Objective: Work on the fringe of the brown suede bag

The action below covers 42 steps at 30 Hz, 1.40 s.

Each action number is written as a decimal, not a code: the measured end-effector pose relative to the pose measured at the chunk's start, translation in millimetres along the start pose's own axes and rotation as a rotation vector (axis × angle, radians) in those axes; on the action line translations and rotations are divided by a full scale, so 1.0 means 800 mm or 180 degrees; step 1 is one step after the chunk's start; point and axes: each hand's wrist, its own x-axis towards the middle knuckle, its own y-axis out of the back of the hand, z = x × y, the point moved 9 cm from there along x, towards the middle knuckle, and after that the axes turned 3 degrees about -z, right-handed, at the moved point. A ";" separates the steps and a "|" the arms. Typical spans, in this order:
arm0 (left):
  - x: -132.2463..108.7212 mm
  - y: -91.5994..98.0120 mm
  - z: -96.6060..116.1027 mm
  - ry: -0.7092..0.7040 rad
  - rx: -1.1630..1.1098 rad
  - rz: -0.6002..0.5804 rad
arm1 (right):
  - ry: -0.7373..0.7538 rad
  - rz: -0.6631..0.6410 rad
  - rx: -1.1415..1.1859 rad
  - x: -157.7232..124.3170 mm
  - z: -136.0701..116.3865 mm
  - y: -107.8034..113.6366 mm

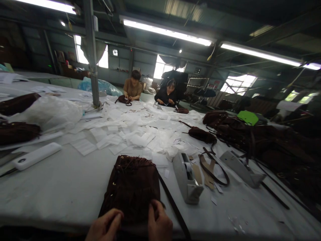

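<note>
A dark brown fringed handbag (135, 184) lies flat on the white table in front of me, with small gold-coloured fittings along its left side. Its long strap (173, 204) trails off the right side toward the near edge. At the bag's lower left, my left hand (106, 226) is closed, thumb against bent fingers, on the near part of the bag. My right hand (159, 221) pinches at the lower right corner of the bag. The exact bit between the fingertips is too dark to make out.
Right of the bag stands a grey tape dispenser (187, 180), with another dispenser (242, 169) beyond a looped strap (220, 180). Paper sheets (125, 139) cover the middle. A white handheld device (37, 155) lies left. Brown bags (271, 140) pile up right. Two people work across the table.
</note>
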 end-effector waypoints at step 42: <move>0.028 -0.036 -0.057 0.0532 -0.1534 0.0125 | -0.1222 -0.1633 0.2238 -0.026 -0.007 -0.075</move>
